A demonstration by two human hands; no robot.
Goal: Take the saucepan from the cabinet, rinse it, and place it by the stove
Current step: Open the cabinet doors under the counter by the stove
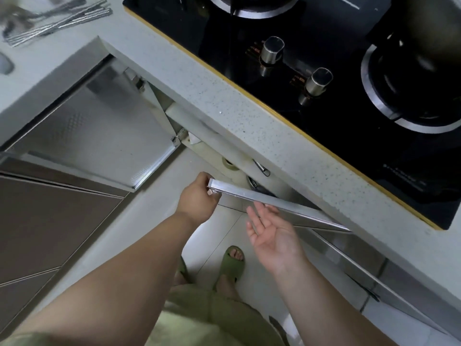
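Note:
My left hand (198,197) grips the top corner of a metal-edged cabinet door (274,202) under the stove; the door stands partly open. My right hand (270,229) hovers just in front of that door's edge, palm up, fingers apart, holding nothing. Inside the cabinet gap, a metal rim (252,182) and a thin metal handle (262,168) show; most of the inside is hidden by the counter. I cannot tell if this is the saucepan. The black glass stove (324,78) sits on the counter above.
A second cabinet door (99,126) on the left stands wide open. The speckled countertop (224,96) overhangs the cabinets. Utensils (55,18) lie on the counter at the top left. A dark pot (429,36) sits on the right burner. My feet in green slippers (230,264) stand on white floor tiles.

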